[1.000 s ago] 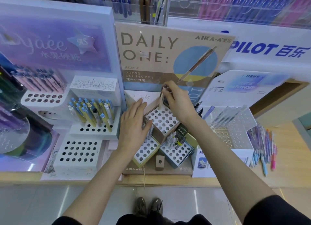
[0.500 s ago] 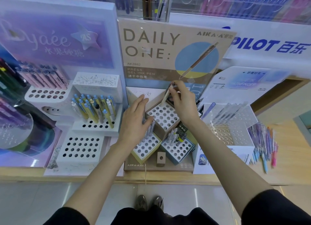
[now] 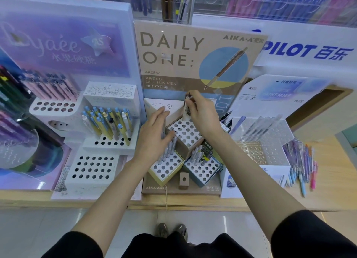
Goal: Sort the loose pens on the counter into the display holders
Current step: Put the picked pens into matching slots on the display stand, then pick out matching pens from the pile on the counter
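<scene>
Nearest the person, on the front of the pale wooden table (image 3: 231, 203), sits a cardboard stand with three stepped holders, each a box with a white punched top. A yellow-sided holder (image 3: 170, 170) is at front left, a blue-sided holder (image 3: 204, 172) at front right, and a taller brown-sided holder (image 3: 186, 132) stands behind them. The left hand (image 3: 154, 136) lies with fingers fairly straight against the brown holder's left side, above the pens standing in the yellow one. Its grip is released and carries nothing; it is likely there to steady the light stand. Beyond it, the right hand (image 3: 202, 113) has its grip pinched on the top of a slim white pen (image 3: 184, 111). The pen is nearly upright with its tip at a back-corner hole of the brown holder, probably so it can slide straight down. Well apart to the right, the heap of loose pastel pens (image 3: 301, 161) lies on the table beside a clear acrylic holder (image 3: 264, 142), so most of the sorting looks undone. Farthest back stands the tan "DAILY ONE" sign (image 3: 193, 55)
</scene>
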A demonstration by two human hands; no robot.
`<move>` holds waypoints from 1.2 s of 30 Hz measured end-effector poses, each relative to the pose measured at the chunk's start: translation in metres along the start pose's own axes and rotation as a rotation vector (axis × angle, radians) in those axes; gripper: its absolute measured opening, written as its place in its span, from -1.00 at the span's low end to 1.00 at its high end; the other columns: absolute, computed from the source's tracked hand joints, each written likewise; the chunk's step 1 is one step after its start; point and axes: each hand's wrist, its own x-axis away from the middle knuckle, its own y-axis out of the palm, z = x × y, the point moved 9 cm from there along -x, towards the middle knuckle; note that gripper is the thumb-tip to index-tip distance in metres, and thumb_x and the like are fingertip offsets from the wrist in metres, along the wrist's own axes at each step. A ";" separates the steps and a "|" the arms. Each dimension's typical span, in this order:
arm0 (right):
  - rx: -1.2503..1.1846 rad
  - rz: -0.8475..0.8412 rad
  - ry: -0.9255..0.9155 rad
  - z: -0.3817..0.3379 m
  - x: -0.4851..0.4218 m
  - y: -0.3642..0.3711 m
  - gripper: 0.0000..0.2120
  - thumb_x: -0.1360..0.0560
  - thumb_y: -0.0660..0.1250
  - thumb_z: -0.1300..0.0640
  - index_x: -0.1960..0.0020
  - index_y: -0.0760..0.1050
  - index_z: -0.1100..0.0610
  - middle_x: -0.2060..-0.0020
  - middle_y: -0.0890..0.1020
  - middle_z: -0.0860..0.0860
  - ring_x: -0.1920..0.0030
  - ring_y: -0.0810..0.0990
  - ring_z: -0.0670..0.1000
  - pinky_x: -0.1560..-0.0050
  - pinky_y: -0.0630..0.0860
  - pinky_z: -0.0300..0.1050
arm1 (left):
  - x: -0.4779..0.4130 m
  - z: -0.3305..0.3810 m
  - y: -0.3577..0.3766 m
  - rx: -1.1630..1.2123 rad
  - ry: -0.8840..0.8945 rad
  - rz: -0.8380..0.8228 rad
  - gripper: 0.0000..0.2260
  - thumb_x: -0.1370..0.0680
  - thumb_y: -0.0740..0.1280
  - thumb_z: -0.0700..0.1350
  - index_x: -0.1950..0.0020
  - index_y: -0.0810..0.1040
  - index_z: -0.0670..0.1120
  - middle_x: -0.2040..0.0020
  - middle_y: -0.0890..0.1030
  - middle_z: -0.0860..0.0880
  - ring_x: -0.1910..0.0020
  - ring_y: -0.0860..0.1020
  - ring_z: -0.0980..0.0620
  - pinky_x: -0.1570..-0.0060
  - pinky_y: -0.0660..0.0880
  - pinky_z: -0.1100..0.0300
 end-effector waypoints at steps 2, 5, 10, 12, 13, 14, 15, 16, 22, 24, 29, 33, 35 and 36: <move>-0.014 -0.013 0.016 0.002 -0.003 0.000 -0.85 -0.63 0.15 0.22 -0.09 0.42 0.29 0.30 0.51 0.08 0.34 0.39 0.09 0.34 0.22 -0.07 | -0.001 0.000 0.000 0.001 0.001 0.002 -0.49 -0.54 0.38 -0.13 -0.45 0.32 -0.16 -0.50 0.26 -0.06 -0.44 0.29 -0.03 -0.41 0.21 0.08; -0.029 -0.044 0.049 0.006 -0.005 0.000 -0.84 -0.62 0.19 0.18 -0.11 0.44 0.26 0.27 0.54 0.02 0.31 0.45 0.06 0.27 0.37 -0.04 | -0.001 0.000 0.000 0.005 -0.002 0.003 -0.49 -0.54 0.37 -0.12 -0.45 0.32 -0.16 -0.50 0.26 -0.06 -0.45 0.28 -0.03 -0.41 0.21 0.09; -0.126 -0.107 0.190 0.019 0.005 0.004 -0.79 -0.59 0.26 0.09 -0.15 0.46 0.20 0.10 0.63 0.06 0.10 0.58 0.03 0.06 0.50 -0.05 | -0.001 0.005 -0.001 -0.020 -0.007 0.002 -0.50 -0.55 0.36 -0.11 -0.44 0.33 -0.18 -0.50 0.26 -0.09 -0.46 0.26 -0.06 -0.42 0.20 0.05; -0.205 -0.126 0.240 0.024 0.020 0.005 -0.67 -0.56 0.31 0.10 -0.29 0.42 0.18 -0.04 0.62 0.04 -0.03 0.58 -0.05 -0.08 0.50 -0.22 | 0.001 0.014 -0.004 -0.064 0.030 0.025 -0.56 -0.55 0.36 -0.12 -0.40 0.39 -0.20 -0.46 0.31 -0.15 -0.45 0.26 -0.12 -0.40 0.19 0.03; -0.237 -0.110 0.249 0.026 0.030 0.001 -0.64 -0.56 0.32 0.11 -0.32 0.41 0.19 -0.08 0.60 0.02 -0.07 0.55 -0.10 -0.10 0.47 -0.33 | 0.004 0.021 -0.004 -0.063 0.065 0.036 -0.59 -0.54 0.37 -0.13 -0.36 0.43 -0.21 -0.43 0.35 -0.17 -0.43 0.29 -0.14 -0.38 0.20 0.02; -0.251 -0.081 0.254 0.029 0.041 -0.005 -0.66 -0.56 0.32 0.13 -0.31 0.43 0.19 -0.10 0.59 0.01 -0.09 0.54 -0.13 -0.12 0.44 -0.37 | 0.007 0.030 -0.002 -0.048 0.106 0.036 -0.62 -0.54 0.37 -0.15 -0.33 0.47 -0.21 -0.40 0.39 -0.17 -0.41 0.32 -0.15 -0.37 0.21 0.02; -0.249 -0.053 0.262 0.034 0.053 -0.012 -0.69 -0.56 0.31 0.14 -0.28 0.46 0.19 -0.12 0.60 0.01 -0.10 0.54 -0.14 -0.14 0.45 -0.36 | 0.010 0.041 0.002 -0.029 0.146 0.025 -0.65 -0.54 0.37 -0.16 -0.31 0.49 -0.21 -0.37 0.42 -0.16 -0.39 0.34 -0.14 -0.35 0.22 0.04; -0.247 -0.027 0.274 0.040 0.065 -0.020 -0.73 -0.57 0.30 0.15 -0.24 0.50 0.19 -0.12 0.61 0.00 -0.10 0.55 -0.14 -0.15 0.47 -0.30 | 0.014 0.051 0.009 -0.005 0.177 0.007 -0.67 -0.54 0.36 -0.16 -0.29 0.51 -0.20 -0.35 0.44 -0.14 -0.37 0.35 -0.11 -0.34 0.22 0.08; -0.298 0.153 0.452 0.101 0.155 -0.097 -0.85 -0.57 0.28 0.23 -0.01 0.57 0.02 0.08 0.65 -0.16 0.03 0.59 -0.20 0.01 0.48 -0.37 | 0.038 0.109 0.076 0.149 0.272 -0.184 -0.79 -0.57 0.31 -0.18 -0.19 0.56 -0.15 -0.16 0.55 -0.05 -0.15 0.51 -0.02 -0.15 0.45 0.04; -0.253 0.208 0.521 0.129 0.190 -0.124 -0.83 -0.56 0.28 0.25 0.00 0.57 0.01 0.08 0.65 -0.14 0.04 0.59 -0.19 0.04 0.45 -0.43 | 0.049 0.125 0.108 0.164 0.285 -0.284 -0.82 -0.58 0.29 -0.17 -0.16 0.56 -0.13 -0.13 0.56 -0.04 -0.11 0.53 -0.03 -0.07 0.47 0.04; 0.063 0.151 0.708 0.223 0.263 -0.168 -0.83 -0.57 0.27 0.23 -0.12 0.57 0.15 -0.06 0.63 0.02 -0.06 0.55 0.01 0.01 0.33 -0.30 | 0.065 0.161 0.189 0.150 0.310 -0.436 -0.82 -0.57 0.28 -0.19 -0.15 0.57 -0.16 -0.11 0.56 -0.07 -0.10 0.53 -0.05 -0.03 0.40 0.14; 0.156 0.098 0.791 0.310 0.296 -0.205 -0.80 -0.56 0.28 0.23 -0.16 0.55 0.19 -0.14 0.58 0.09 -0.17 0.52 0.10 -0.03 0.27 -0.29 | 0.064 0.208 0.269 0.142 0.314 -0.537 -0.78 -0.56 0.29 -0.22 -0.19 0.55 -0.19 -0.17 0.54 -0.10 -0.19 0.50 -0.08 -0.11 0.34 0.16; 0.182 0.034 0.818 0.355 0.302 -0.220 -0.78 -0.56 0.28 0.24 -0.18 0.53 0.19 -0.16 0.57 0.11 -0.19 0.51 0.12 -0.06 0.27 -0.25 | 0.057 0.230 0.308 0.142 0.280 -0.558 -0.72 -0.58 0.27 -0.19 -0.29 0.49 -0.17 -0.28 0.47 -0.08 -0.26 0.45 -0.05 -0.19 0.29 0.22; 0.186 0.001 0.823 0.375 0.303 -0.227 -0.77 -0.56 0.28 0.24 -0.20 0.53 0.20 -0.17 0.56 0.12 -0.19 0.50 0.12 -0.07 0.28 -0.24 | 0.053 0.240 0.325 0.153 0.246 -0.560 -0.69 -0.59 0.26 -0.16 -0.34 0.45 -0.15 -0.32 0.43 -0.06 -0.28 0.43 -0.02 -0.21 0.28 0.23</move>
